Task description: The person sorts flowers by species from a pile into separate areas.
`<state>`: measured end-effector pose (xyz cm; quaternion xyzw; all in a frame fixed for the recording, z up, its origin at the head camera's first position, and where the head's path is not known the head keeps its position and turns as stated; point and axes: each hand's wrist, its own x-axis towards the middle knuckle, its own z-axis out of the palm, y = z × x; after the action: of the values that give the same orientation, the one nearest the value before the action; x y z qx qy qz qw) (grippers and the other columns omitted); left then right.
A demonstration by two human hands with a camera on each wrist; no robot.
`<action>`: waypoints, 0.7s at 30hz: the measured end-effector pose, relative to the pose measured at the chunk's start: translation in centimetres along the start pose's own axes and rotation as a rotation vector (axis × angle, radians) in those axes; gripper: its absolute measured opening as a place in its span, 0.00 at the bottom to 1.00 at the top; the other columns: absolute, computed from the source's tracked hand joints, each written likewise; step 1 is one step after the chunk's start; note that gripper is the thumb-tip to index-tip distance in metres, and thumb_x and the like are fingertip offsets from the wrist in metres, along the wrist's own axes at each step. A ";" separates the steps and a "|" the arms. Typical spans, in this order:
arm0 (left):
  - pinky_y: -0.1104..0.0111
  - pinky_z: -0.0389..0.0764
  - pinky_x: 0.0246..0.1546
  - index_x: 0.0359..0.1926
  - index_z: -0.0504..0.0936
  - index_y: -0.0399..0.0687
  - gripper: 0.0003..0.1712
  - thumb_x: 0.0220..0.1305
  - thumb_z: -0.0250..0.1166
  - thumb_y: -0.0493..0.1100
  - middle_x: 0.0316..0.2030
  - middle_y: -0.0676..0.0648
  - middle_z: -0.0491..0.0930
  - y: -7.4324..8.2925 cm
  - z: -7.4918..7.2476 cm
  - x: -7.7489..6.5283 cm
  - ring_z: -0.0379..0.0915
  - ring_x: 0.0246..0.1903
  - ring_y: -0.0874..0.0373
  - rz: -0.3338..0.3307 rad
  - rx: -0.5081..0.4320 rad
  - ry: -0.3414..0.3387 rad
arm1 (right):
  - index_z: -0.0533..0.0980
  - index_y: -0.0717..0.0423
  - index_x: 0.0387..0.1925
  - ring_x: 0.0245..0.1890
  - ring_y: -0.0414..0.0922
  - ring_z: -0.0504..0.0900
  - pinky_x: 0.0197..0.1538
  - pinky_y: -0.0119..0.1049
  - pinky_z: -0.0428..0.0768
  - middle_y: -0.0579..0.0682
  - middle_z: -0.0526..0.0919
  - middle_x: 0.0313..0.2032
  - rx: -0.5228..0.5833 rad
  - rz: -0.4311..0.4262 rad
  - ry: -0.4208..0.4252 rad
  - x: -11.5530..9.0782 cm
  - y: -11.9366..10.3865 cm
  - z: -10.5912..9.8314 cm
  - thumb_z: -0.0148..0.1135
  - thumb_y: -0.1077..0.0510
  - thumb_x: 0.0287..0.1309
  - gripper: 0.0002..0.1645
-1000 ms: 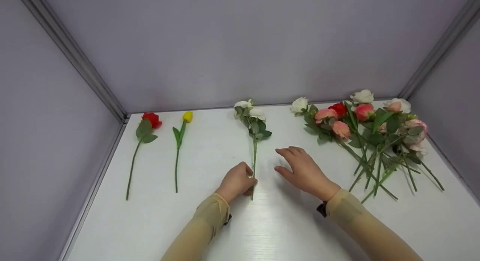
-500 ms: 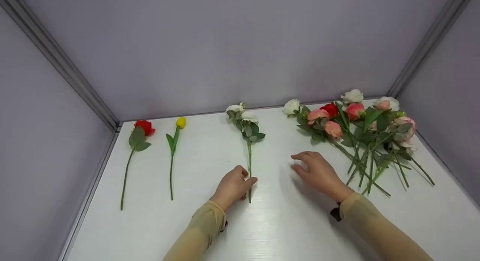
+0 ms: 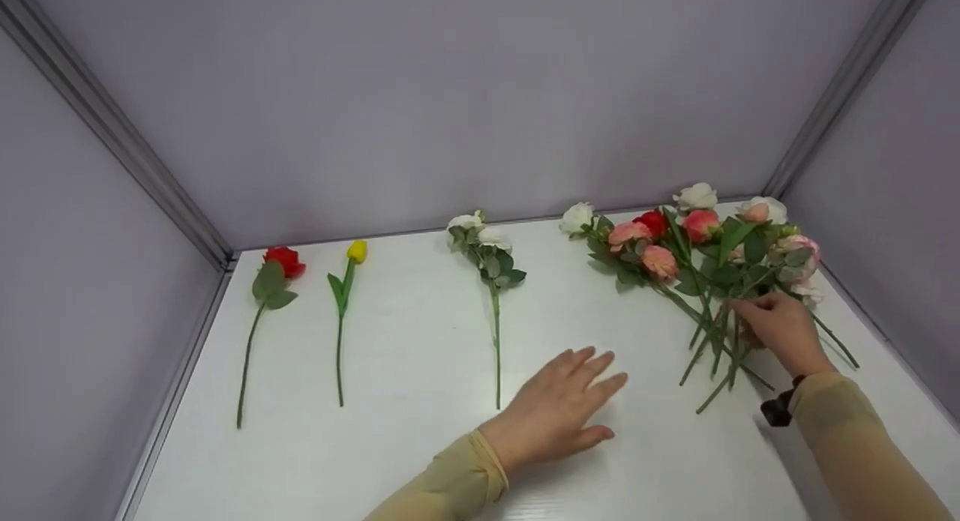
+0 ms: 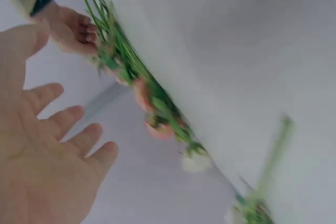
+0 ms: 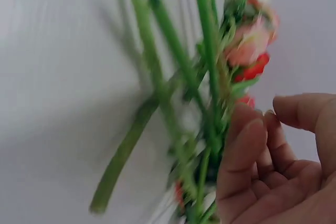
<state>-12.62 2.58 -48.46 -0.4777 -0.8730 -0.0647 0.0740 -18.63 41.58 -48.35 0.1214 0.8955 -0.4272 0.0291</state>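
White tabletop [image 3: 405, 356], heaped flowers [image 3: 724, 275], pink, red, white, green-stemmed

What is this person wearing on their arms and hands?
The left sleeve and right sleeve are long and yellowish-beige. A black, blocky device sits at the right sleeve's end. The left hand and right hand wear no gloves.

My white counter [image 3: 300, 468], red rose [image 3: 270, 282] near left edge, yellow tulip [image 3: 343, 294], white spray [image 3: 493, 264], flower heap [image 3: 724, 275] toward far-right corner
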 end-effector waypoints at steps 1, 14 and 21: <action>0.58 0.51 0.76 0.80 0.59 0.56 0.43 0.73 0.56 0.68 0.78 0.46 0.54 0.7 0.1 0.3 0.50 0.77 0.49 0.034 0.004 -0.013 | 0.75 0.67 0.50 0.35 0.50 0.83 0.37 0.41 0.83 0.57 0.83 0.35 0.025 0.031 -0.022 0.3 0.4 -0.4 0.58 0.34 0.70 0.37; 0.61 0.55 0.75 0.79 0.60 0.59 0.39 0.75 0.53 0.67 0.78 0.47 0.54 4.3 2.0 1.9 0.51 0.76 0.53 0.174 0.011 -0.055 | 0.80 0.68 0.50 0.28 0.40 0.83 0.36 0.36 0.85 0.48 0.85 0.29 0.266 0.166 -0.081 2.2 1.2 -0.8 0.66 0.45 0.69 0.28; 0.65 0.56 0.74 0.77 0.64 0.56 0.35 0.76 0.55 0.63 0.76 0.47 0.60 3.3 2.4 1.1 0.56 0.74 0.54 0.155 -0.085 0.009 | 0.74 0.73 0.58 0.28 0.39 0.84 0.35 0.35 0.85 0.50 0.87 0.30 0.358 0.136 -0.047 1.9 0.8 -0.2 0.62 0.49 0.72 0.29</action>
<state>-10.57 5.71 -50.48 -0.5462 -0.8296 -0.0977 0.0625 -20.28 42.58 -49.18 0.1749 0.7938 -0.5796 0.0569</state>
